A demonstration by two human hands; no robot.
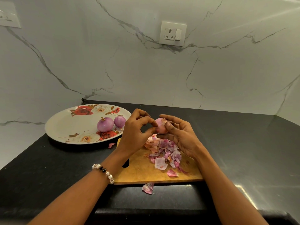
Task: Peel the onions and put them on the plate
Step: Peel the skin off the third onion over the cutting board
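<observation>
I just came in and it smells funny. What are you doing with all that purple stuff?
A person is peeling onions. The right hand holds an onion above the board, while the left hand pinches at its skin. Two peeled onions already sit on the plate. The purple stuff is a pile of peels on the board, and a couple of bits have fallen on the counter.

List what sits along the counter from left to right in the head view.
Floral plate → larger peeled onion → smaller peeled onion → left hand → onion being peeled → right hand.
</observation>
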